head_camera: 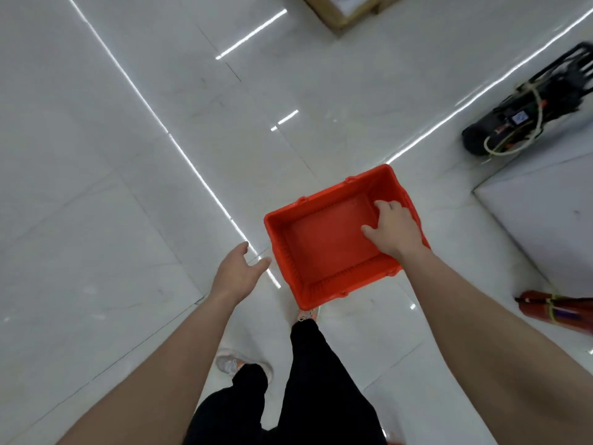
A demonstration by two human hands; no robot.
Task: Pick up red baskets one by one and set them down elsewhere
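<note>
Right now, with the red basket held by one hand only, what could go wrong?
1. Only the right hand grips the red plastic basket, at one side wall; the left hand is open and apart from it, so the basket could tilt or slip.
2. The basket hides the front shoe and the glossy tiled floor ahead, so a misstep is possible.
3. A black tied bundle and red cylinders lie on the floor to the right: possible trip hazards.

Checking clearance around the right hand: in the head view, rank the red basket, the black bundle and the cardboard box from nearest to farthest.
From the right hand:
1. Red basket, gripped at its right rim.
2. Black bundle, on the floor, upper right.
3. Cardboard box, at the top edge.
</note>
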